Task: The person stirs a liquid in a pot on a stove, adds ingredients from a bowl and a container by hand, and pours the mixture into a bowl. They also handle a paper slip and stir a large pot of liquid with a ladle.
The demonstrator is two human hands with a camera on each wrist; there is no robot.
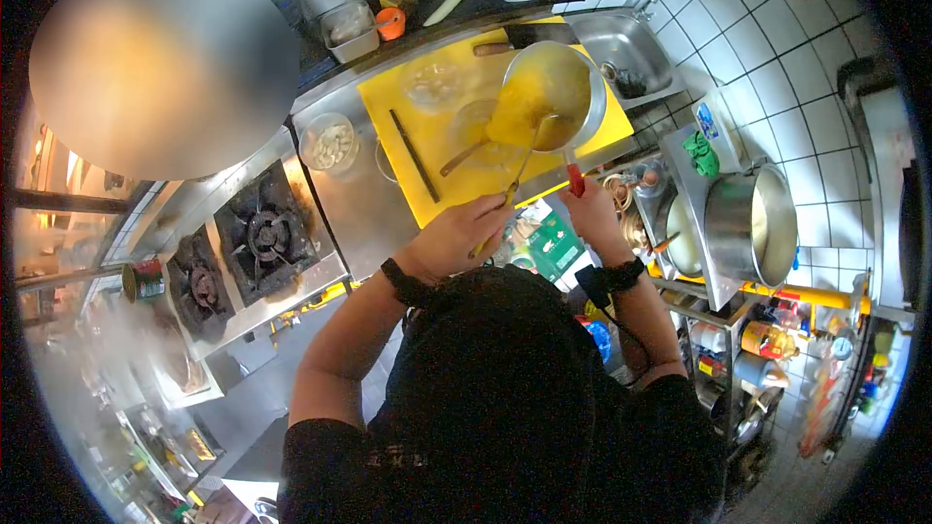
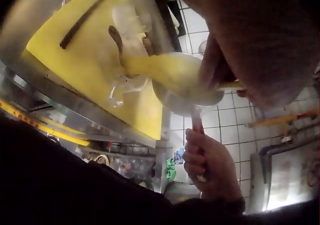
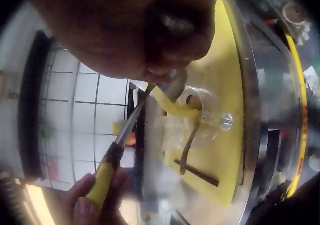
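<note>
My right hand (image 1: 594, 212) grips the red handle (image 2: 197, 127) of a metal saucepan (image 1: 595, 97), which is tipped over the yellow cutting board (image 1: 383, 102). Thick yellow stuff (image 3: 175, 106) runs from its rim to a clear bowl (image 3: 212, 127) on the board. A wooden spoon (image 1: 460, 159) leans out of that bowl. My left hand (image 1: 451, 238) holds a utensil by its yellow handle (image 3: 102, 182); its metal shaft (image 3: 131, 122) reaches into the pan, its far end hidden. Left of the bowl lies a dark stick (image 1: 415, 155).
A second clear bowl (image 1: 434, 81) and a cleaver (image 1: 539, 35) are at the board's back. The sink (image 1: 650, 49) is at the right, the gas burner (image 1: 267, 233) at the left. A bowl of pale pieces (image 1: 330, 143) stands beside the board; a large pot (image 1: 728, 228) stands right.
</note>
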